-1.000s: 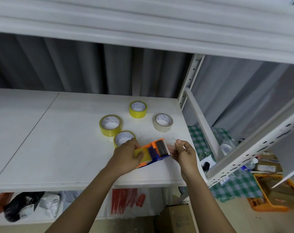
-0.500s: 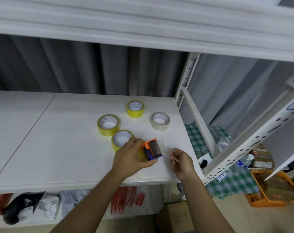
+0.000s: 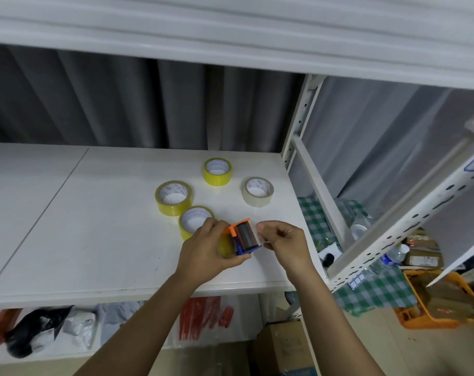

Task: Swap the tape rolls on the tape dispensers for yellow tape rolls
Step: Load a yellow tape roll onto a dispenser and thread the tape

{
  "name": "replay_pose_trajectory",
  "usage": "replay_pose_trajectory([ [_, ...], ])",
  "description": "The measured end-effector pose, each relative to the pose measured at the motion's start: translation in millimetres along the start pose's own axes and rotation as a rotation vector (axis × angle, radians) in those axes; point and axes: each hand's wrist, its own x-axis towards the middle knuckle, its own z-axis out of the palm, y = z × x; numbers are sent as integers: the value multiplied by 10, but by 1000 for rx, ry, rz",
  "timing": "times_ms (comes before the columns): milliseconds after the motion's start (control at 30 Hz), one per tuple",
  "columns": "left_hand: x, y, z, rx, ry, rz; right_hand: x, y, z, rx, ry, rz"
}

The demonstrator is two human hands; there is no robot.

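Note:
My left hand [image 3: 207, 251] grips an orange and blue tape dispenser [image 3: 244, 236] with a yellow roll in it, held just above the white shelf [image 3: 95, 226]. My right hand [image 3: 283, 241] is right beside the dispenser's roller, its thumb and fingers pinched together on what looks like a thin strip of tape. Three yellow tape rolls lie flat on the shelf: one [image 3: 195, 221] partly behind my left hand, one [image 3: 173, 198] further left, one [image 3: 217, 171] at the back. A beige roll [image 3: 258, 191] lies to the right.
A white upright post [image 3: 298, 123] and slanted perforated rails [image 3: 409, 210] bound the shelf on the right. An upper shelf [image 3: 230, 36] hangs overhead. Bags [image 3: 40, 329] and a cardboard box [image 3: 282, 348] sit below; an orange crate [image 3: 434, 299] stands on the floor right.
The dispenser has turned so its roller faces up and right. My right hand dropped away to the lower right, then came back up beside the roller with fingers pinched.

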Motion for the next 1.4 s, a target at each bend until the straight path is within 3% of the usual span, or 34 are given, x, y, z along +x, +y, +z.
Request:
replay_pose_trajectory([
  [133, -2, -17, -3, 2, 8, -13, 29, -21, -3, -102, 40, -154],
  [233, -4, -29, 1, 4, 20, -14, 41, -17, 23, -136, 31, -155],
  [433, 1, -44, 10, 1, 17, -10, 84, -35, 12, 41, -44, 19],
  [633, -1, -68, 15, 2, 36, -2, 169, 30, 5, 286, -221, 358],
  [800, -10, -82, -3, -15, 20, 16, 112, 227, 131, 55, -189, 468],
  [933, -22, -144, -16, -73, 60, -57, 65, 254, 40, 183, 28, 242],
  [1100, -15, -185, -10, -114, 68, -114, 49, 140, 90, 149, -23, -37],
  [1267, -35, -201, 11, -120, 91, -76, 57, 225, 229, 87, -170, 83],
  [1400, -34, -214, 22, -117, 112, -98, 26, 341, 192, 47, -102, 101],
])
